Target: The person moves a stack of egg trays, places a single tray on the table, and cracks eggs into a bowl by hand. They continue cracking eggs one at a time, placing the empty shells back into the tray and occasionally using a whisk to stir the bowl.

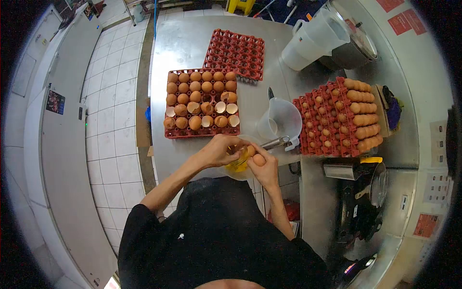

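Observation:
Over a clear bowl with yellow yolk in it, both my hands are close together. My left hand has its fingers curled at a brown egg, whose far side is partly covered. Another brown egg is in the closed fingers of my right hand. A metal whisk handle juts from the bowl toward a clear plastic jug. Beyond my left hand lies a red egg tray with whole brown eggs at the back and opened shells in its nearer rows.
An unfilled red tray lies behind the first. Stacked egg trays stand right, beside the jug. A large translucent pitcher and a metal pot are at the back right. A strainer lies lower right.

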`<state>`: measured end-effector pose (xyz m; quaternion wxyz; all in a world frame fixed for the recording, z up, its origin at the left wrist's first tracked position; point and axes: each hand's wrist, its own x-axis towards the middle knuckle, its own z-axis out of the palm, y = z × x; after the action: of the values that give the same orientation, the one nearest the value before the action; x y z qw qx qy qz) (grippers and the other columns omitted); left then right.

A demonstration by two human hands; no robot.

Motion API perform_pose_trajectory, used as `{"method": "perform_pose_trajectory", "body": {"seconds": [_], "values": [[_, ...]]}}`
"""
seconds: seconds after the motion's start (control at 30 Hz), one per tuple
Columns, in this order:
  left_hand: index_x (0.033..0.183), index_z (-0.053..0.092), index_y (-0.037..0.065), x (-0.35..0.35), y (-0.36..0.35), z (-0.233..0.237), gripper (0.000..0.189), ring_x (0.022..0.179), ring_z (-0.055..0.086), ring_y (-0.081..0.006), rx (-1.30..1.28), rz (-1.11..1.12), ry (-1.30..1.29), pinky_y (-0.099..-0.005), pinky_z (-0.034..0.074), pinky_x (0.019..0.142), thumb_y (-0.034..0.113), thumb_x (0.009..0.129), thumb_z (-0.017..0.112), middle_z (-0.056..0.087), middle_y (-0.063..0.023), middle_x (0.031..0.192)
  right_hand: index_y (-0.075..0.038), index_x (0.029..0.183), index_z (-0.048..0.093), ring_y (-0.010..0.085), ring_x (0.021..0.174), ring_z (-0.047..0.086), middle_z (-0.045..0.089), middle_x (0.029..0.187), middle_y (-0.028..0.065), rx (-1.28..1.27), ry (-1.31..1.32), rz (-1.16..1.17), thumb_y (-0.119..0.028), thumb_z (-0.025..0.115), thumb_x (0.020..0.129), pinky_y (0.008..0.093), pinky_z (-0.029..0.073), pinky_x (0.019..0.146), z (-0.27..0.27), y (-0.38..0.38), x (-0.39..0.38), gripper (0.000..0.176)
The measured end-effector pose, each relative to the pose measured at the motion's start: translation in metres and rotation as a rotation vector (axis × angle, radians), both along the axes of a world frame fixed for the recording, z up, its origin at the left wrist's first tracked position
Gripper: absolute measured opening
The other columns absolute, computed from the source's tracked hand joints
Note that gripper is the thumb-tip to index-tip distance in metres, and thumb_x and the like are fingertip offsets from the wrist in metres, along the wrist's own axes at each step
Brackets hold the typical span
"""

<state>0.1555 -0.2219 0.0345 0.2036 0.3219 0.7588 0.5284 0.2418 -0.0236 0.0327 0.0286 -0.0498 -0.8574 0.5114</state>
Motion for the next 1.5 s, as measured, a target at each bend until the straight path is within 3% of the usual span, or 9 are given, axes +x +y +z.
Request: {"method": "perform_pose_trajectory", "body": {"seconds": [0.27,0.47,0.7,0.97,1.17,1.23,1.3,1.33,1.5], "values": [[0.132,0.064,0.006,-0.003,-0.009,0.006,0.044,0.111,0.067,-0.0311,0.048,-0.034,0.312,-0.0419,0.056,0.092,0.004,0.088,0.07,0.066,-0.0169,0.126,-0.013,0.138,0.06,0.0335,0.094,0.068,0.066,0.103,0.0151,0.345,0.208,0.081,-0.009,0.074,0.08,0.0412,0.056,0.085,0.002,-0.003,-0.003,0.06],[0.117,0.06,-0.002,-0.027,-0.031,0.033,0.032,0.097,0.071,-0.0276,0.033,0.271,0.111,-0.0345,0.057,0.077,0.009,0.09,0.073,0.068,-0.0177,0.114,-0.004,0.138,0.057,0.0404,0.098,0.067,0.067,0.11,0.0216,0.162,0.24,0.081,-0.015,0.071,0.083,0.0454,0.053,0.089,0.019,-0.042,-0.06,0.058],[0.115,0.064,-0.001,-0.127,-0.066,-0.025,0.031,0.086,0.07,-0.0364,-0.226,0.359,0.536,-0.0408,0.056,0.075,0.009,0.087,0.072,0.07,-0.0201,0.099,0.007,0.138,0.049,0.045,0.109,0.06,0.062,0.114,0.0317,0.359,0.151,0.283,-0.022,0.069,0.084,0.0489,0.05,0.095,-0.027,-0.058,-0.17,0.065],[0.09,0.065,-0.004,-0.154,-0.078,-0.046,0.024,0.089,0.067,-0.0433,-0.643,0.477,0.39,-0.0481,0.055,0.074,0.02,0.084,0.069,0.068,-0.0253,0.092,0.002,0.117,0.061,0.0442,0.104,0.063,0.067,0.108,0.027,0.027,0.054,0.227,-0.029,0.073,0.085,0.0465,0.051,0.09,0.022,-0.046,-0.09,0.046],[0.095,0.059,-0.006,-0.186,-0.067,-0.124,0.027,0.088,0.067,-0.0439,-0.725,0.488,0.666,-0.0487,0.058,0.074,0.016,0.083,0.069,0.061,-0.0281,0.102,0.0,0.102,0.066,0.03,0.085,0.07,0.071,0.087,0.0124,-0.24,-0.081,0.158,-0.026,0.07,0.091,0.0396,0.054,0.081,0.021,-0.03,-0.041,0.029],[0.093,0.061,-0.005,-0.177,-0.06,-0.091,0.029,0.091,0.067,-0.0409,-0.783,0.514,0.691,-0.046,0.057,0.076,0.02,0.081,0.073,0.064,-0.0258,0.101,-0.001,0.101,0.062,0.0203,0.074,0.067,0.067,0.08,0.0077,-0.38,-0.067,0.133,-0.028,0.068,0.096,0.0351,0.054,0.069,0.005,-0.023,-0.029,0.028],[0.099,0.065,0.001,-0.159,-0.045,-0.026,0.026,0.097,0.062,-0.0399,-0.722,0.492,0.356,-0.0468,0.053,0.075,0.018,0.08,0.071,0.065,-0.0188,0.09,-0.003,0.104,0.059,0.0183,0.074,0.065,0.065,0.083,0.0075,-0.552,-0.201,0.14,-0.032,0.066,0.098,0.0329,0.053,0.064,0.009,-0.012,-0.017,0.03],[0.098,0.061,0.0,-0.187,-0.074,-0.091,0.038,0.088,0.068,-0.0354,-0.728,0.486,0.515,-0.0472,0.056,0.076,0.024,0.075,0.08,0.07,-0.0164,0.095,-0.005,0.108,0.056,0.0162,0.073,0.064,0.064,0.086,0.0074,-0.714,-0.333,0.148,-0.035,0.064,0.1,0.0308,0.052,0.06,0.011,-0.006,-0.011,0.032],[0.124,0.054,0.002,-0.092,-0.047,-0.018,0.052,0.107,0.062,-0.0284,-0.187,0.74,0.449,-0.0357,0.053,0.09,0.011,0.079,0.079,0.058,-0.0178,0.118,-0.01,0.122,0.046,0.0167,0.08,0.064,0.061,0.105,0.0117,-1.246,-0.386,0.189,-0.042,0.053,0.104,0.0315,0.053,0.06,-0.005,0.008,0.0,0.037]]}}
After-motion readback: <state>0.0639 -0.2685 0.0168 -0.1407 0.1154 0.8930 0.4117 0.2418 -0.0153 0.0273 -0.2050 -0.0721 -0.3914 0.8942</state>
